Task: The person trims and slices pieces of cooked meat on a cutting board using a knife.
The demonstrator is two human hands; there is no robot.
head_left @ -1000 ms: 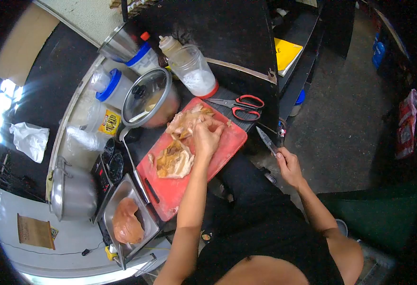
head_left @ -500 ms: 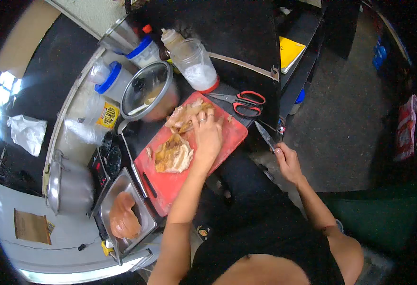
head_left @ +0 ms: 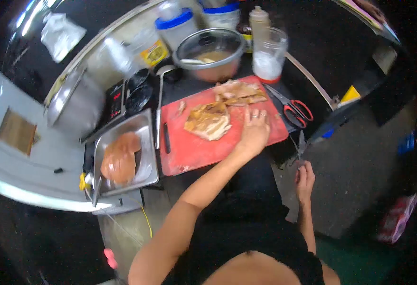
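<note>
My left hand rests on the red cutting board with its fingers stretched out. Its fingertips lie just below a flat piece of cooked-looking meat; whether they touch it I cannot tell. To the left on the board is a thicker browned slab of meat. Off the board's right side, my right hand is closed around a knife, blade pointing up and away from me. The blade is slightly blurred.
Red-handled scissors lie right of the board. A metal tray holds raw meat. Behind the board stand a lidded bowl and a clear container of white contents. A black-handled utensil lies on the board's left edge.
My head view has turned, so the board appears more level. My left hand has drawn back from the upper meat onto the board. My right hand still holds the knife off to the side.
</note>
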